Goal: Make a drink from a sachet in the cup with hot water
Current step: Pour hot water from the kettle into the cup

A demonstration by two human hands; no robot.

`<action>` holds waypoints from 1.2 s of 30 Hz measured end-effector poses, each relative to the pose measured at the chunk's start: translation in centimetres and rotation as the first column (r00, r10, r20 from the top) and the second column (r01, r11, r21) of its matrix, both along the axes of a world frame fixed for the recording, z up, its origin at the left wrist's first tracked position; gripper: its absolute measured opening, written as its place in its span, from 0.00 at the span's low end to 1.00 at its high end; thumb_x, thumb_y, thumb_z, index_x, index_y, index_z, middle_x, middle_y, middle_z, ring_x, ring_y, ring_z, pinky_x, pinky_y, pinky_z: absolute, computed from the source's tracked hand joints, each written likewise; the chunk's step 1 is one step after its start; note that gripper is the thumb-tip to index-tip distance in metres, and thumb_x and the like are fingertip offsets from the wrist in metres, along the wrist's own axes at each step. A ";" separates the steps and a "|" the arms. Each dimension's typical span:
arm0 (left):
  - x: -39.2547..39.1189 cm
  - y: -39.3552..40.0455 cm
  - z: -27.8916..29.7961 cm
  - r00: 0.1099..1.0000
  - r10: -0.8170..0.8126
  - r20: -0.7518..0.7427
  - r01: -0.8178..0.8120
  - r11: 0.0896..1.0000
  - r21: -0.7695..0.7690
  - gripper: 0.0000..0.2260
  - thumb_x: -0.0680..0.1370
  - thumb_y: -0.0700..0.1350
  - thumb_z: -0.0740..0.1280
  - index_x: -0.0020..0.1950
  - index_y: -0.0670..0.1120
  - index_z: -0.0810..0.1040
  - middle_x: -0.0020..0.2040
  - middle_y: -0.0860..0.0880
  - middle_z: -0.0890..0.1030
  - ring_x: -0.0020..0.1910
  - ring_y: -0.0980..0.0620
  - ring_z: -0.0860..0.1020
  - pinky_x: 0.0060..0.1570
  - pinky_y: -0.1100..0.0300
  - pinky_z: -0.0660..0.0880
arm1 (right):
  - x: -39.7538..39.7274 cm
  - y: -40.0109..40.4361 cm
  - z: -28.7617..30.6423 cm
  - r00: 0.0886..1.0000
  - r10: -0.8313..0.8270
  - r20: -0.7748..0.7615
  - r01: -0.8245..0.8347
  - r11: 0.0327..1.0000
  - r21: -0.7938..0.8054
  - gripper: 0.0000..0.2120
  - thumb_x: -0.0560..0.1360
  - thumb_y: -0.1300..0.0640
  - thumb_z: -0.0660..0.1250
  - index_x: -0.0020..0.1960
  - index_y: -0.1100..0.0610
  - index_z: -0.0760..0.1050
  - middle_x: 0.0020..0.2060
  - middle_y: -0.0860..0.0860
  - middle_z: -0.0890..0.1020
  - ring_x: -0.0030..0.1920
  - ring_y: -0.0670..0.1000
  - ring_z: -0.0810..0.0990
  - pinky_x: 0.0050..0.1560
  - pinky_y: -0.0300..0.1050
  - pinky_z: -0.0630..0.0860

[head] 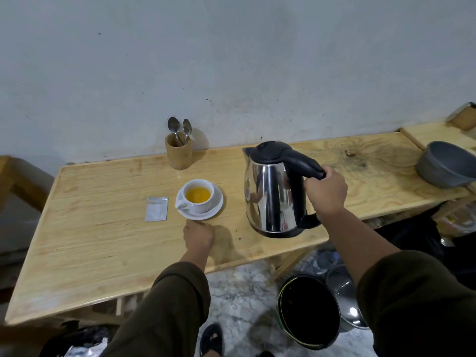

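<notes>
One cup (198, 195) on one saucer (216, 210), orange drink inside. One sachet (156, 209) flat just left of cup. One kettle (274, 189) right of cup, right hand (325, 193) gripping handle. Left hand (198, 234) clenched, just before saucer. Two spoons (180, 130) in wooden holder (179, 153) behind cup.

At the right edge of the frame a grey bowl (447, 164) is cut off, and the silver sachet's (156, 208) print is too small to read.
</notes>
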State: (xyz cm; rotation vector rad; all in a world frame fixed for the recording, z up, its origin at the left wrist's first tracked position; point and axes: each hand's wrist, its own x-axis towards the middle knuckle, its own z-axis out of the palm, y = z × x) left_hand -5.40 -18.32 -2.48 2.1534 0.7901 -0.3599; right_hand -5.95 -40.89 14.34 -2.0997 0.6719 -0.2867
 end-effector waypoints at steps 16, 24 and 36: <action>-3.8 -9.5 -0.8 0.893 -0.361 -0.269 0.410 0.898 0.158 0.30 0.80 0.46 0.54 0.79 0.40 0.45 0.80 0.46 0.41 0.78 0.41 0.42 0.76 0.45 0.54 | -0.8 -6.8 -2.4 0.978 -0.202 0.043 0.172 0.912 0.373 0.14 0.70 0.67 0.59 0.48 0.52 0.75 0.35 0.47 0.77 0.33 0.47 0.73 0.30 0.37 0.69; -3.1 -9.8 -1.1 0.857 -0.369 -0.360 0.448 0.879 0.164 0.30 0.81 0.44 0.53 0.78 0.40 0.42 0.79 0.45 0.39 0.78 0.40 0.40 0.75 0.43 0.52 | 0.1 -7.9 -3.3 0.996 -0.081 0.043 0.061 0.935 0.349 0.13 0.70 0.68 0.59 0.46 0.52 0.75 0.33 0.46 0.76 0.33 0.49 0.73 0.39 0.44 0.72; -3.1 -10.2 -1.6 0.880 -0.342 -0.331 0.416 0.890 0.188 0.31 0.80 0.43 0.55 0.78 0.40 0.42 0.80 0.45 0.39 0.78 0.39 0.40 0.75 0.42 0.51 | -0.6 -8.9 -3.6 0.998 0.026 0.065 -0.048 0.925 0.376 0.18 0.70 0.70 0.59 0.39 0.46 0.70 0.31 0.47 0.73 0.37 0.53 0.70 0.35 0.42 0.68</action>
